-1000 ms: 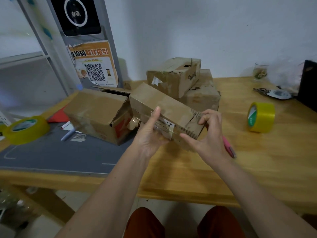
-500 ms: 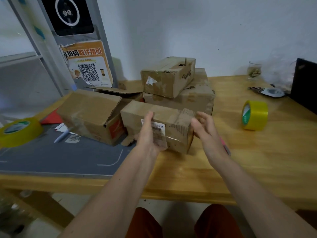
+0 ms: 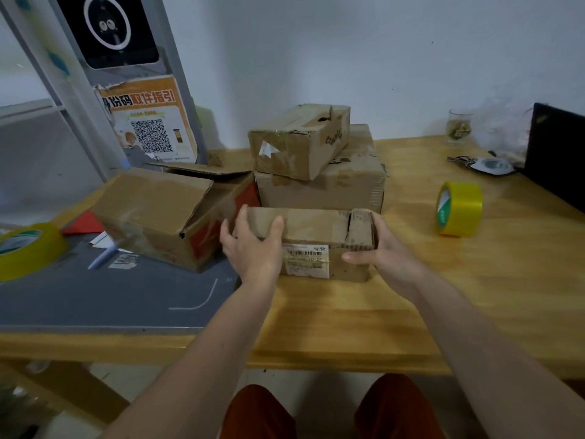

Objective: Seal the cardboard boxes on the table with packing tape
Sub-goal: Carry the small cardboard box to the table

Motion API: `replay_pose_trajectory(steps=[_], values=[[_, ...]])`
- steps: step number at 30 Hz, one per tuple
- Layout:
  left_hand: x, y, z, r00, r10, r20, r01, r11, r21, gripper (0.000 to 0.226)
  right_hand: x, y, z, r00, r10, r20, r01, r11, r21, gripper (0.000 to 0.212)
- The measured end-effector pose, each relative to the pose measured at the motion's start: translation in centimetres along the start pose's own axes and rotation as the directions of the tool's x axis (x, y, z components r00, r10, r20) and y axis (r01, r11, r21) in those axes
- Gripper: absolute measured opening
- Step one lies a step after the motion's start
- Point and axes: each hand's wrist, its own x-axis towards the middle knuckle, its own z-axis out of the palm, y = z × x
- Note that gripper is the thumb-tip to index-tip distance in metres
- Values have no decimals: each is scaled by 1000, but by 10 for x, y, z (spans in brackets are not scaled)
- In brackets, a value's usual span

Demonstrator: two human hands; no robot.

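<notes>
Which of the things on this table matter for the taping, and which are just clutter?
For the job: small box held by both hands, open box, two stacked boxes, tape rolls.
Lying about: glass, keys, pen.

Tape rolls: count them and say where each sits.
2. One tape roll stands on edge on the table, right of the boxes; the other roll lies at the far left edge. Boxes may hide more.
</notes>
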Motion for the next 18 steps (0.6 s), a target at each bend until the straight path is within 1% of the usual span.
replay_pose_trajectory(steps=[2,5,7,9,10,11,13,14,15,16,17,18], values=[[0,-2,3,994,101,40,-105,987,121,61,1,-2,-2,1000,24,4,-24,999,30,97],[-4,7,6,971,238,22,-234,931,281,47,4,0,-6,999,43,19,-44,998,52,106],[-10,16,9,923,382,46,-365,832,418,43,4,-1,-7,999,36,24,-37,998,48,103],[-19,27,15,842,518,153,-516,688,510,40,5,-2,-9,1000,26,11,-26,1000,11,101],[-23,33,19,809,543,226,-573,645,505,37,5,-3,-10,1000,21,5,-21,1000,-12,100],[-27,38,25,794,527,303,-605,641,472,40,6,-3,-13,1000,19,10,-19,999,-34,100],[-34,46,37,791,423,442,-597,690,410,55,6,-3,-16,999,19,26,-18,997,-70,98],[-35,47,45,786,386,483,-595,685,420,62,5,-4,-17,1000,8,-2,-8,996,-91,94],[-37,47,52,776,376,507,-611,649,454,67,5,-6,-18,996,-30,-83,20,993,-116,86],[-38,47,58,767,377,520,-629,601,492,71,5,-7,-20,972,-90,-217,59,988,-144,76],[-38,47,64,760,385,523,-643,562,521,73,4,-9,-23,909,-149,-389,85,981,-176,65],[-39,47,69,757,392,523,-650,535,539,74,4,-10,-28,804,-196,-562,87,973,-215,56]])
